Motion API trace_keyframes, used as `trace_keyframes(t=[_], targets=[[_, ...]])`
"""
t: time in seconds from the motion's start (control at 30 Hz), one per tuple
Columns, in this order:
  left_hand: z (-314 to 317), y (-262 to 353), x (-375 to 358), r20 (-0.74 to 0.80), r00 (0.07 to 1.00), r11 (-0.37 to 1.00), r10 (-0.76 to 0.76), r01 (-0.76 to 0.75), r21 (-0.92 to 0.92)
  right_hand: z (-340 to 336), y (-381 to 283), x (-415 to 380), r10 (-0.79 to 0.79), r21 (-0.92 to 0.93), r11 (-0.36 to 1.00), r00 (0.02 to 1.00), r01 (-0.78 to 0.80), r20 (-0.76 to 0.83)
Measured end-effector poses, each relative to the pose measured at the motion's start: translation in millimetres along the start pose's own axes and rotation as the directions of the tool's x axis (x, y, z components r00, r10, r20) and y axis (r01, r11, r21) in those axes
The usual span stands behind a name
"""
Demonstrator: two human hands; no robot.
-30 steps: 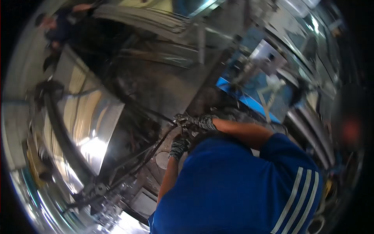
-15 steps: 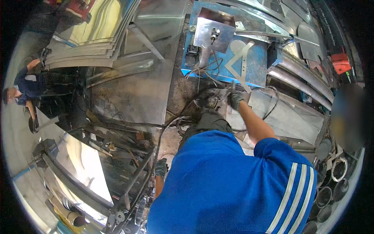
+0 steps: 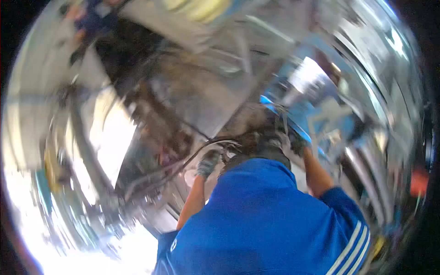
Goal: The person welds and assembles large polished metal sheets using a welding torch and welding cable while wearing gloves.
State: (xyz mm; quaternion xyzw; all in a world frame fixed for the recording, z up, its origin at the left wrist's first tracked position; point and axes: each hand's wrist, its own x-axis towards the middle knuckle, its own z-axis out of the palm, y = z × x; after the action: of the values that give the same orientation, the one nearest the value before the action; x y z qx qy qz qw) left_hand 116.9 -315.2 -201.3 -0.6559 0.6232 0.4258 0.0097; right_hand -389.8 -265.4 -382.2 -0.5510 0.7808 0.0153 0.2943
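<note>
My left hand, in a grey work glove, hangs beside my left leg. It is nearest to a dark cable that runs along the floor there. My right hand, in a dark glove, is in front of my right leg, near the front edge of the blue table. Motion smears the fingers of both hands, and I cannot tell whether either one holds anything. On the blue table are a shiny metal box and a flat, angled metal piece.
A broad metal sheet lies ahead on the left. Long curved metal pieces stand at the right. Another person in dark clothes is at the upper left. A red object shows at the far right.
The whole view has swung round, shifting the blue table to the right and blurring everything. My left hand has come up and forward; my right hand is lower and closer to my body.
</note>
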Motion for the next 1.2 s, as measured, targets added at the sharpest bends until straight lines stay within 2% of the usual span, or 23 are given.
trace_keyframes(t=[0.07, 0.1, 0.13, 0.17, 0.23, 0.27, 0.33, 0.37, 0.43, 0.5, 0.57, 0.67, 0.73, 0.87, 0.9, 0.97, 1.0, 1.03, 1.07, 1.1, 1.13, 1.17, 1.2], targets=[[13.6, -14.5, -11.4, 0.006, 1.0, 0.996, 0.016, -0.017, 0.092, 19.8, -30.1, 14.9, -0.335, -0.006, 0.942, 0.942, 0.335, -0.016], [15.3, -11.9, -20.3, 0.009, 1.0, 0.99, 0.024, -0.025, 0.138, 30.5, -36.6, 22.3, -0.495, -0.017, 0.869, 0.867, 0.495, -0.054], [16.5, -12.2, -27.9, -0.035, 0.999, 1.0, 0.009, -0.01, -0.011, 38.8, -41.2, 35.4, -0.631, -0.033, 0.775, 0.769, 0.632, -0.097], [58.9, -59.4, -23.3, -0.232, 0.971, 0.996, 0.059, -0.04, 0.085, 38.7, -49.7, 43.7, -0.727, -0.043, 0.682, 0.672, 0.73, -0.142], [44.1, -37.7, -64.3, -0.177, 0.957, 0.97, -0.228, 0.208, -0.124, 26.9, -60.6, 60.8, -0.669, 0.033, 0.741, 0.736, 0.67, 0.104], [52.9, -46.8, -84.5, -0.233, 0.928, 0.951, -0.29, 0.253, -0.177, 23.7, -64.3, 71.0, -0.609, 0.03, 0.787, 0.769, 0.616, 0.197], [78.1, -64.1, -114.0, -0.176, 0.857, 0.792, -0.483, 0.342, -0.506, 16.6, -69.4, 97.7, -0.519, -0.027, 0.833, 0.799, 0.552, 0.302], [90.6, -69.7, -129.6, -0.209, 0.832, 0.77, -0.514, 0.341, -0.539, 14.0, -73.8, 110.2, -0.488, -0.062, 0.843, 0.808, 0.534, 0.331], [116.5, -73.6, -162.7, -0.213, 0.659, 0.591, -0.721, 0.424, -0.687, 10.5, -80.9, 133.3, -0.426, -0.141, 0.854, 0.83, 0.5, 0.361], [142.3, -67.0, -191.1, -0.085, 0.585, 0.304, -0.807, 0.287, -0.908, 8.5, -91.0, 153.3, -0.384, -0.208, 0.852, 0.844, 0.48, 0.375], [173.7, -74.0, -207.0, 0.103, 0.524, 0.088, -0.846, 0.327, -0.941, 19.2, -109.3, 175.1, -0.38, -0.25, 0.836, 0.843, 0.489, 0.38], [211.3, -78.2, -221.9, 0.148, 0.484, 0.014, -0.862, 0.315, -0.949, 50.2, -158.0, 207.6, -0.392, -0.071, 0.878, 0.796, 0.474, 0.46], [213.9, -84.5, -225.6, 0.272, 0.48, -0.047, -0.834, 0.429, -0.902, 50.2, -185.5, 223.3, -0.369, 0.075, 0.918, 0.768, 0.39, 0.524], [198.1, -116.5, -218.2, 0.219, 0.486, -0.035, -0.846, 0.359, -0.933, 13.2, -278.3, 128.5, -0.331, 0.211, 0.943, 0.748, 0.255, 0.575], [194.7, -137.3, -215.6, 0.219, 0.486, -0.046, -0.846, 0.344, -0.938, 8.1, -293.9, 114.4, -0.335, 0.208, 0.942, 0.741, 0.262, 0.582], [180.3, -191.3, -214.5, -0.026, 0.476, 0.124, -0.879, 0.176, -0.977, 14.2, -322.7, 100.5, -0.529, 0.106, 0.818, 0.665, 0.566, 0.528], [168.1, -224.7, -216.7, -0.187, 0.33, 0.248, -0.925, 0.153, -0.957, 23.8, -333.4, 104.3, -0.616, 0.046, 0.716, 0.6, 0.697, 0.511], [149.5, -266.7, -224.8, -0.342, 0.167, 0.367, -0.925, 0.155, -0.917, 39.6, -338.8, 112.9, -0.627, 0.038, 0.699, 0.587, 0.714, 0.513], [125.0, -316.3, -243.0, -0.375, 0.108, 0.388, -0.921, 0.14, -0.911, 57.2, -334.9, 127.3, -0.641, 0.081, 0.677, 0.532, 0.731, 0.553], [85.3, -344.0, -261.1, -0.453, -0.115, 0.435, -0.884, 0.149, -0.888, 66.8, -343.3, 135.0, -0.65, 0.122, 0.657, 0.478, 0.744, 0.591], [26.8, -359.4, -298.0, -0.451, -0.172, 0.447, -0.876, 0.059, -0.892, 66.1, -357.9, 132.4, -0.65, 0.108, 0.65, 0.476, 0.752, 0.593], [-26.9, -378.2, -325.1, -0.516, -0.339, 0.51, -0.787, 0.115, -0.853, 59.0, -371.3, 125.3, -0.618, 0.074, 0.672, 0.504, 0.737, 0.603], [-80.0, -397.1, -355.9, -0.498, -0.353, 0.532, -0.792, 0.001, -0.847, 50.2, -387.6, 115.3, -0.589, 0.042, 0.692, 0.531, 0.72, 0.609]])
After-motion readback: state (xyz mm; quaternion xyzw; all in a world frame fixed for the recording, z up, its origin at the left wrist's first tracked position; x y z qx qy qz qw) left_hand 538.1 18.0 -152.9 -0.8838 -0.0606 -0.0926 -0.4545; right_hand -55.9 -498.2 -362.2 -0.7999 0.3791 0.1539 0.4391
